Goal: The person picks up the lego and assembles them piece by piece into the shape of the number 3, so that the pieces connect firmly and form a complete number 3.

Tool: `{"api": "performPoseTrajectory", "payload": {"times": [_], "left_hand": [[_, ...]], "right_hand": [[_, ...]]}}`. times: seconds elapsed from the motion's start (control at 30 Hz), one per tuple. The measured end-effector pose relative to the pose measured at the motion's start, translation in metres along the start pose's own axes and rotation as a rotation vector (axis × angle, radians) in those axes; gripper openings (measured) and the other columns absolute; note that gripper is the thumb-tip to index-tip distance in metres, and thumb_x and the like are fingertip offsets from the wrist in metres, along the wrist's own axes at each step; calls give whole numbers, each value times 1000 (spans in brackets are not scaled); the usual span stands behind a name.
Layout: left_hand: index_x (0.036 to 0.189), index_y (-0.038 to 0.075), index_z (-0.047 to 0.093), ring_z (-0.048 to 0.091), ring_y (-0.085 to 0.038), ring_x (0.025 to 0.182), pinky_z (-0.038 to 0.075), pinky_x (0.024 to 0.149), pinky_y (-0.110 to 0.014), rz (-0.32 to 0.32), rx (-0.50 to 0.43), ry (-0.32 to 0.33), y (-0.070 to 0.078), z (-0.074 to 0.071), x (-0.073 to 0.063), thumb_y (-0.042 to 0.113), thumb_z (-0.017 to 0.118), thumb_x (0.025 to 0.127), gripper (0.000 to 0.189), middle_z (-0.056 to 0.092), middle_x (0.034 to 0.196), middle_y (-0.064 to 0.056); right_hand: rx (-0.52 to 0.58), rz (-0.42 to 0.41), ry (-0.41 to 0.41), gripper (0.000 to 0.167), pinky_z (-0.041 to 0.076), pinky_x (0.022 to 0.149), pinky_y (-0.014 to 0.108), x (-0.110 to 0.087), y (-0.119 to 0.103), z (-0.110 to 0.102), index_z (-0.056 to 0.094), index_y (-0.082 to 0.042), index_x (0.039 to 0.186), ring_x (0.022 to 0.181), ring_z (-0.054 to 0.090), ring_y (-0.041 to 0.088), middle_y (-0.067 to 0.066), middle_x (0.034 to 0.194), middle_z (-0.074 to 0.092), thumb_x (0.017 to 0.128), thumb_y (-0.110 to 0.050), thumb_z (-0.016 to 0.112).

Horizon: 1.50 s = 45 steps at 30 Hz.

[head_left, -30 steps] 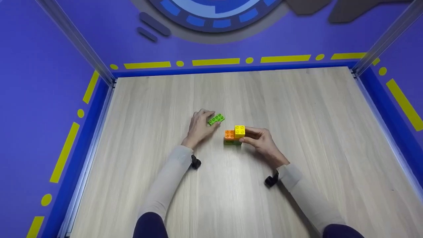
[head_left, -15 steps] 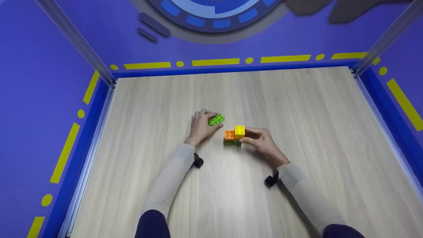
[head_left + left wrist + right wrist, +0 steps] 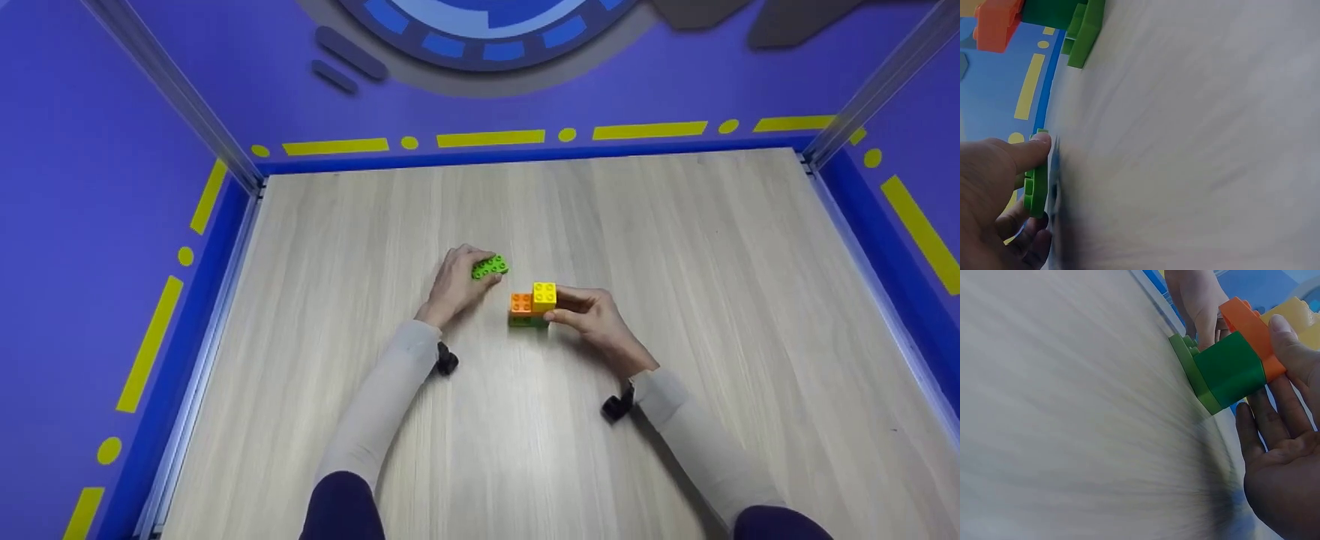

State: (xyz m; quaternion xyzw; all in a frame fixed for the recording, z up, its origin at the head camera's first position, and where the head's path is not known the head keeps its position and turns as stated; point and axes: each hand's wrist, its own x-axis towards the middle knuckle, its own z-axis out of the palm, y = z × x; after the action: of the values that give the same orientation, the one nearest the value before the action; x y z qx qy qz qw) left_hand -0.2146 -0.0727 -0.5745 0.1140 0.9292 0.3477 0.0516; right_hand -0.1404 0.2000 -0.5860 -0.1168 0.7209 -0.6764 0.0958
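My left hand [image 3: 454,281] pinches a flat light green toy brick [image 3: 491,265], studs up in the head view, between thumb and fingers. In the left wrist view this green brick [image 3: 1039,188] appears edge-on, just off the tabletop or touching it; I cannot tell which. My right hand [image 3: 600,319] holds a small brick stack by its upper part, the thumb against the orange brick [image 3: 1255,334]. The yellow brick [image 3: 544,297] sits on top, to the right. Below the orange one are a dark green brick [image 3: 1230,365] and a flat light green base brick [image 3: 1193,377].
Both hands are over the middle of a pale wood-grain table [image 3: 480,450]. Blue panels [image 3: 495,112] with yellow markings and metal corner posts [image 3: 180,94] enclose its back and sides. A black wrist camera [image 3: 617,407] is strapped below each hand.
The left hand has turned the flat green brick slightly and shifted it a little away from me. My right hand and the stack stay in place.
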Motion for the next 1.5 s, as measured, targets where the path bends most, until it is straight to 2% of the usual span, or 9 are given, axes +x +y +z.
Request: {"api": "performPoseTrajectory", "payload": {"times": [0.17,0.4,0.63,0.83,1.1,1.33,1.5], "left_hand": [[144,14,69,54,-26,128,45,111,-41,-1,6,-35,3,-7,0,33,75,102,47,64,135,-7],[143,15,70,54,-23,125,45,108,-40,18,-15,-37,15,-21,-2,30,76,102,44,65,132,-5],[143,17,70,54,-21,115,47,100,-38,74,-14,-40,26,-32,-7,29,75,103,42,64,126,-5],[142,15,71,55,-20,113,46,101,-39,131,-28,-37,30,-39,-9,28,76,101,43,65,124,-3],[141,17,72,55,-22,110,45,99,-40,189,-16,-76,36,-54,-10,32,77,101,43,65,118,-4],[142,17,71,54,-20,108,46,95,-37,189,-15,-109,45,-63,-13,32,76,101,43,63,117,-4],[142,19,71,54,-19,108,46,95,-35,194,-8,-111,51,-68,-18,35,75,101,44,63,118,-2]], "right_hand": [[-9,-14,-7,47,59,97,28,0,0,0,71,-3,137,115,75,15,18,131,75,92,-6,83],[-12,-30,-5,48,59,97,28,0,0,0,70,-3,138,114,74,16,17,131,75,92,-7,83],[-4,-26,7,46,59,97,28,-1,3,0,71,-5,137,114,74,15,18,132,74,92,-6,83],[-5,-33,4,46,58,99,29,0,5,1,72,-4,136,115,74,16,18,132,74,92,-6,83],[18,-49,3,46,59,98,30,0,4,1,70,-2,137,115,74,17,19,133,74,93,-5,82],[7,-59,8,46,59,97,28,0,5,1,69,0,138,114,74,14,20,133,73,94,-1,80],[-4,-54,11,45,59,97,28,-1,4,1,70,-3,138,115,74,16,18,133,74,94,-6,81]]}}
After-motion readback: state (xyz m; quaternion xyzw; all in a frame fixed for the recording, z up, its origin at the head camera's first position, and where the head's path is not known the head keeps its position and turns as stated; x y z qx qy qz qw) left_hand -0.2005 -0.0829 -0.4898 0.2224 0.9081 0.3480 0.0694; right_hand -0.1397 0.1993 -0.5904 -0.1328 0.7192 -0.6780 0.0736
